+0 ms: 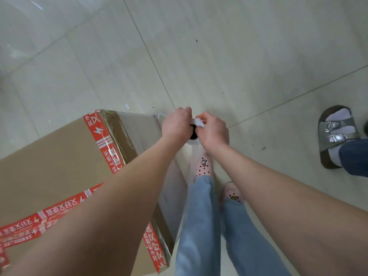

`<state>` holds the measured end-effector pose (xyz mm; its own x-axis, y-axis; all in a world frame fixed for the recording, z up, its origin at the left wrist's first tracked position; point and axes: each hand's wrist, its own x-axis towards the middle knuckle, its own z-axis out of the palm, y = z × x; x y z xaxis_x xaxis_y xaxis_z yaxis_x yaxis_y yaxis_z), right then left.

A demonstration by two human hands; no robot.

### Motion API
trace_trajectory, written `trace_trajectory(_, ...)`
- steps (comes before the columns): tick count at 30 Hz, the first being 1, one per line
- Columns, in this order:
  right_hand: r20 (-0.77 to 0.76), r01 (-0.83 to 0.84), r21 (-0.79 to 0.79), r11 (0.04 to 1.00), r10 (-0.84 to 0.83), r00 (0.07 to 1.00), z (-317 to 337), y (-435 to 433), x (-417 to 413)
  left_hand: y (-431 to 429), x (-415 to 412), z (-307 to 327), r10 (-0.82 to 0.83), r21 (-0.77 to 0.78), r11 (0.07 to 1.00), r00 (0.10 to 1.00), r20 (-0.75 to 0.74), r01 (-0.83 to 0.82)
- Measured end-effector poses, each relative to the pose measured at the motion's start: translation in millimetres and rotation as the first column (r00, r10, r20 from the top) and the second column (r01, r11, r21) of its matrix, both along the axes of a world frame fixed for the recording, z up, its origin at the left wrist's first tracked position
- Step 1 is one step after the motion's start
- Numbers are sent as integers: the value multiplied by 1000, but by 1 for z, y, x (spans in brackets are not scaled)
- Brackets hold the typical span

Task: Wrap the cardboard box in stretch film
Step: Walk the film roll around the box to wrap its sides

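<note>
Standing on a pale tiled floor (pixel 249 56) crossed by grey grout lines, we have the brown cardboard box (pixel 59 156), banded in red printed tape (pixel 99 134), at our left, while our left hand (pixel 176 124) and right hand (pixel 214 130) curl together round the stretch film roll (pixel 192 143) just beside it

We look down on cardboard box (pixel 59 156), red tape (pixel 98 134) across top; our left hand (pixel 176 124) and right hand (pixel 214 129) grip stretch film roll (pixel 193 144) just beside box corner; silver sandal (pixel 336 136) on tiled floor (pixel 239 56), well apart.
</note>
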<state>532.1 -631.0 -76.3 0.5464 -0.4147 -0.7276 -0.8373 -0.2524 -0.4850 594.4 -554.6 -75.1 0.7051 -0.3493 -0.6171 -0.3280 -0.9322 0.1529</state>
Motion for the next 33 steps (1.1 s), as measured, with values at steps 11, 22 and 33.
trace_trajectory(11, -20, 124, 74, 989, -123, 992, -7, 26, 50, 40, 43, -5, 512, -11, 854, 844, -158, -520)
trace_trajectory(22, -19, 20, 49, 999, -19, 1000, -7, 29, 71, 25, 74, -7, -41, -15, 999, 999, -20, 41)
trace_trajectory(33, 5, 102, 200, 975, -105, 994, -1, 38, 124, 55, 124, -12, 580, -142, 799, 811, -78, -584)
